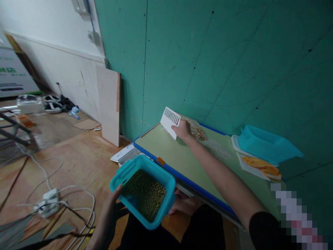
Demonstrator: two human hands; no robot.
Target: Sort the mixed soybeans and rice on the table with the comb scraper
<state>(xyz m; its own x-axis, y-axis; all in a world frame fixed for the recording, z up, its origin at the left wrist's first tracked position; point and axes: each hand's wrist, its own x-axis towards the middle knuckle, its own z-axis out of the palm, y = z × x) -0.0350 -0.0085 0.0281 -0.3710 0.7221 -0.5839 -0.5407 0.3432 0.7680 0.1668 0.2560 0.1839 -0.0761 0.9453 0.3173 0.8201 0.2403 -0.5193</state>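
My right hand (182, 130) reaches to the far end of the green table (166, 152) and grips a white slotted scraper (170, 121), which stands tilted on the tabletop. Just right of it lie a pile of tan grains (197, 132) and a spread of white grains (218, 150). My left hand (110, 211) holds a teal tub (153, 170) by its near left side, below the table's blue edge. The tub is full of green beans (145, 194). Fingers show under the tub's right side.
An empty teal bin (262, 144) and white trays with orange pieces (262, 168) sit at the table's right. A teal wall (221, 59) backs the table. A power strip and cables (49, 205) lie on the wooden floor at left; a board (109, 104) leans on the wall.
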